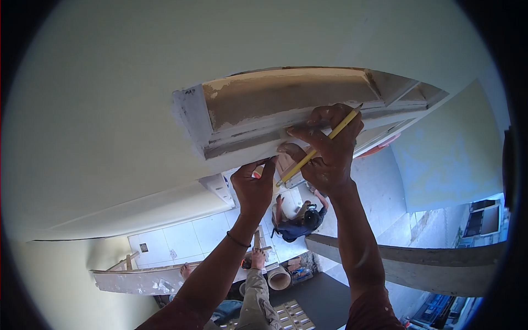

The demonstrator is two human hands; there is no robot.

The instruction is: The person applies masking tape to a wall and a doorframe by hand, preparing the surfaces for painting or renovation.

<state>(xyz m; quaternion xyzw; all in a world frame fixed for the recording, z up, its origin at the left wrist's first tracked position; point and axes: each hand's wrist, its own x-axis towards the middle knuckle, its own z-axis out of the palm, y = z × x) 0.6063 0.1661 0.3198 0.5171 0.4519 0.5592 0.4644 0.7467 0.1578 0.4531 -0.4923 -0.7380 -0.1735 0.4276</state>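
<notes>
My right hand [327, 151] is raised at a recessed opening [286, 99] in the pale wall, a yellow pencil [319, 146] held between its fingers, dark tip up and to the right. Its thumb and forefinger reach toward the lower edge of the opening. Just left of it and slightly lower, my left hand [253, 184] pinches at the wall's bottom edge [236, 166]; something small and dark shows at its fingertips, too small to name. Patchy plaster [190, 118] borders the opening's left side.
Far below, a co-worker [300, 223] in dark clothing is on the tiled floor [184, 239]. A paint-spattered plank [137, 280] lies at lower left, near a round bucket [279, 279]. A curved grey ledge [440, 267] crosses the lower right.
</notes>
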